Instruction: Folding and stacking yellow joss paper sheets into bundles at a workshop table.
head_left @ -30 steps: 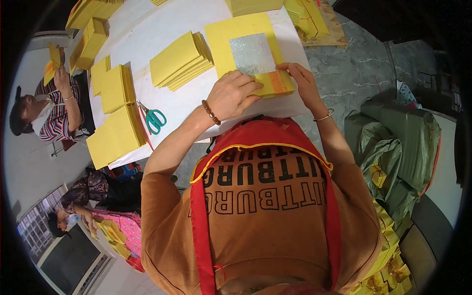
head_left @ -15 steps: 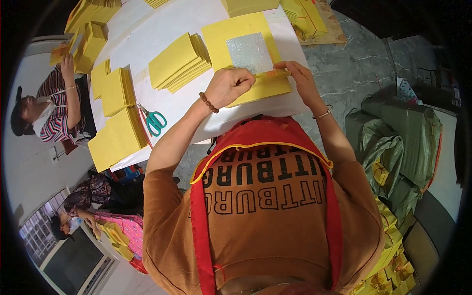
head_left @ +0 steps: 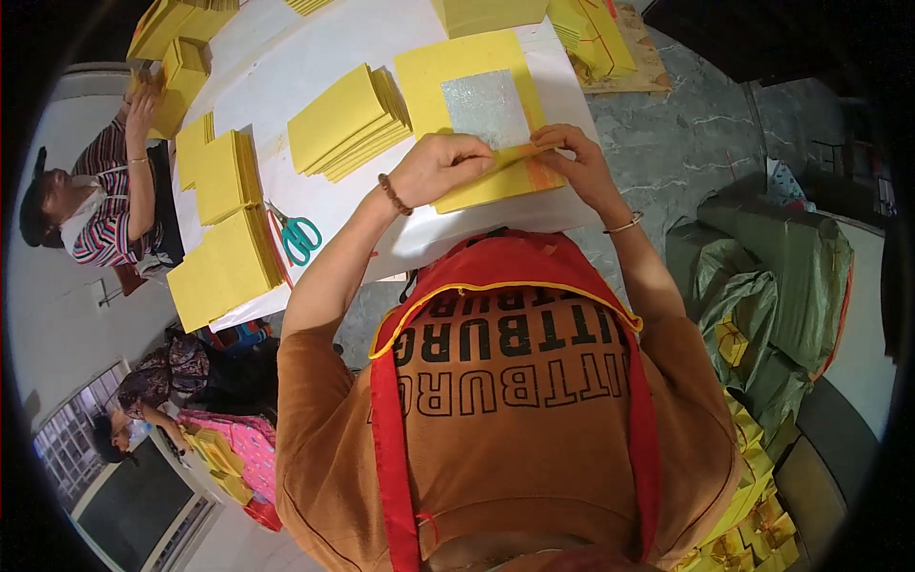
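A yellow paper sheet (head_left: 419, 91) with a silver foil rectangle (head_left: 488, 103) lies on top of a stack at the table's near right edge. My left hand (head_left: 440, 172) is closed on the left part of the sheet's near edge, thumb and fingers pinched together. The right part of that edge is pinched by my right hand (head_left: 578, 164). Between the hands the edge is raised and folded over, along the near side of the foil. Orange marks show on the paper near my right fingers. Left of the sheet lies a fanned stack of folded yellow papers (head_left: 338, 122).
Teal-handled scissors (head_left: 300, 240) lie left of my left forearm, beside more yellow paper stacks (head_left: 224, 272) on the white-covered table (head_left: 286, 57). A co-worker (head_left: 105, 210) handles yellow paper at the left; another person (head_left: 157, 391) is lower left. Green wrapped bundles (head_left: 786, 257) stand at right.
The edge strip between my hands is turned up further, with more orange showing below my right fingers. My hands have shifted slightly. The co-worker's hands at the left have moved together.
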Action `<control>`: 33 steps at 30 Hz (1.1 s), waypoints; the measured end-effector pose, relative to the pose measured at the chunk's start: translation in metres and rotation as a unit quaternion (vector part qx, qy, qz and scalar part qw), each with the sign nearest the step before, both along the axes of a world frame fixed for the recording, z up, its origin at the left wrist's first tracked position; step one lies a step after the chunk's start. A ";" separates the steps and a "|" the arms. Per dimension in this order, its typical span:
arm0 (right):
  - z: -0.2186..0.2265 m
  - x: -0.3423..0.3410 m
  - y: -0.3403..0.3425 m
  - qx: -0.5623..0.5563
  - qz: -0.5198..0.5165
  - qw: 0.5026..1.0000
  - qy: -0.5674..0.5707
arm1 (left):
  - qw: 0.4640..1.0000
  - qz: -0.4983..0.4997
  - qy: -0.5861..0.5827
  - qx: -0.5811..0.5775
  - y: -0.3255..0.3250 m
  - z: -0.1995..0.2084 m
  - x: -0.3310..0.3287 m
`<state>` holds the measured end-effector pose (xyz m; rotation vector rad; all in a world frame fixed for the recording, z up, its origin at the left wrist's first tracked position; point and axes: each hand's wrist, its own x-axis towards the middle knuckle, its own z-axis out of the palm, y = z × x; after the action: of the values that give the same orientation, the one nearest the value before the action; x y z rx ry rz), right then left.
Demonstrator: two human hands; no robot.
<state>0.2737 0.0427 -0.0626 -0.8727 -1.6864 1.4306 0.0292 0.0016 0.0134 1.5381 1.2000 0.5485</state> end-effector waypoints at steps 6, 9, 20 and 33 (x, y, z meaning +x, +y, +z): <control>0.000 -0.002 0.006 -0.207 -0.011 0.978 0.029 | 0.944 -0.055 0.165 0.281 -0.009 -0.007 -0.041; 0.003 0.003 0.014 0.124 0.005 0.990 -0.061 | 0.889 -0.012 0.274 0.367 -0.017 -0.010 -0.038; 0.048 -0.001 -0.006 0.122 0.109 0.964 -0.209 | 0.943 0.087 0.209 0.244 -0.055 0.000 -0.024; 0.053 -0.040 0.007 -0.055 -0.077 0.984 -0.149 | 0.960 0.259 0.026 -0.101 -0.014 -0.026 -0.028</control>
<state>0.2336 0.0501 -0.0097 -1.3046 -1.7212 1.3487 0.0010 -0.0121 -0.0122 1.0666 1.6590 0.7003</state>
